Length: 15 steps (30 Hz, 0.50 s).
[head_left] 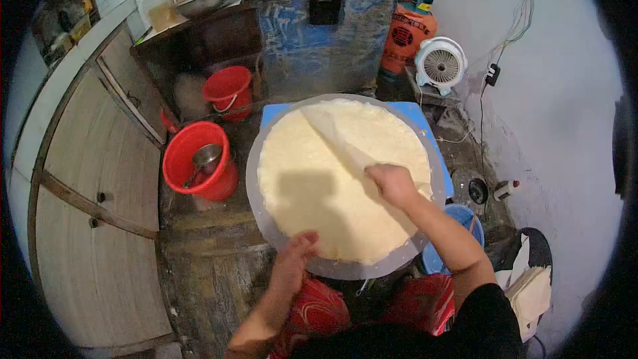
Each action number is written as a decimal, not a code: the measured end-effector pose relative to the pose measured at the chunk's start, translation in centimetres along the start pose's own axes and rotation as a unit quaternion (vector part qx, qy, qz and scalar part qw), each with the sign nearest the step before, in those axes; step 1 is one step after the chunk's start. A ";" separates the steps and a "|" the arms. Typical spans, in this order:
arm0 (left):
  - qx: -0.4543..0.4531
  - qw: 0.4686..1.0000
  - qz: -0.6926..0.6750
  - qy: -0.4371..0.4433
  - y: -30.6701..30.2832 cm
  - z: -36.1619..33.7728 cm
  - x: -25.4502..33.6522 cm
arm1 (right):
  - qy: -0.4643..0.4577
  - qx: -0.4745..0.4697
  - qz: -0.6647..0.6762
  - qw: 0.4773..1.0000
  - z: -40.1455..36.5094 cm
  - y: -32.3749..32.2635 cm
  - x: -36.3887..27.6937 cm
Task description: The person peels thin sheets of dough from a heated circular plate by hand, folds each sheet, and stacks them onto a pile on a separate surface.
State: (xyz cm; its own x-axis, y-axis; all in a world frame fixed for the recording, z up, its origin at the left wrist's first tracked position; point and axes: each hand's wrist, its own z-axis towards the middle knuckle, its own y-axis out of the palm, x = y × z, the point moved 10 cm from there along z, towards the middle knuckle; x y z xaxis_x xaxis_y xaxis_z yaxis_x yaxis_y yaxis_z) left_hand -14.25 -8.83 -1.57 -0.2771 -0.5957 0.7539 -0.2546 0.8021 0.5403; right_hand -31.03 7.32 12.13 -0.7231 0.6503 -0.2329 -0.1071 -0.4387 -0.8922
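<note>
A large, thin, pale-yellow pancake [292,153] covers most of a round grey plate [261,216] in front of me. My right hand [395,187] is closed on the pancake's raised edge, right of the middle. From there a fold runs up and left toward the far rim, with a paler layer beyond it. My left hand [292,262] is at the near left rim of the plate, fingers slightly bent and apart, holding nothing. My head's shadow falls across the pancake.
A blue board [425,119] shows under the plate. Red buckets [199,159] stand at left, one with a metal ladle [207,156] in it. A blue basin [458,226] is at right, near folded beige sheets [531,292]. A white fan [441,65] and an orange gas cylinder [405,33] stand behind.
</note>
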 end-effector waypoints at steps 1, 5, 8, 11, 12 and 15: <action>0.008 0.998 -0.054 0.013 -1.2 1.4 0.7 | -0.057 -0.009 0.027 0.998 -1.5 -0.4 -2.5; -0.081 0.958 -0.276 -0.011 -1.7 3.5 3.4 | -0.168 -0.151 0.011 0.974 -9.0 -0.2 -9.7; -0.036 0.967 -0.250 -0.031 -1.9 3.4 5.0 | -0.199 -0.167 0.039 0.965 -13.1 -3.0 -12.9; 0.020 0.967 -0.252 -0.023 -4.5 3.4 5.1 | -0.191 -0.155 0.087 0.965 -15.4 -7.7 -13.8; 0.021 0.968 -0.250 -0.024 -5.1 3.0 4.8 | -0.153 -0.130 0.100 0.974 -15.5 -10.0 -13.1; 0.010 0.966 -0.260 0.001 -4.8 1.2 5.5 | -0.109 -0.063 0.117 0.985 -16.4 -15.4 -11.9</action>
State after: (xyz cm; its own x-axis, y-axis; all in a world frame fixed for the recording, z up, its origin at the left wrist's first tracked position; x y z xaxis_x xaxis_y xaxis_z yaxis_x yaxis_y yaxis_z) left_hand -15.70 -16.02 -0.46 -0.1049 -0.9173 0.3842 -0.3765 0.3942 0.8384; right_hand -9.58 16.55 22.31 -0.8487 0.3854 -0.3621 0.1565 -0.4710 -0.8682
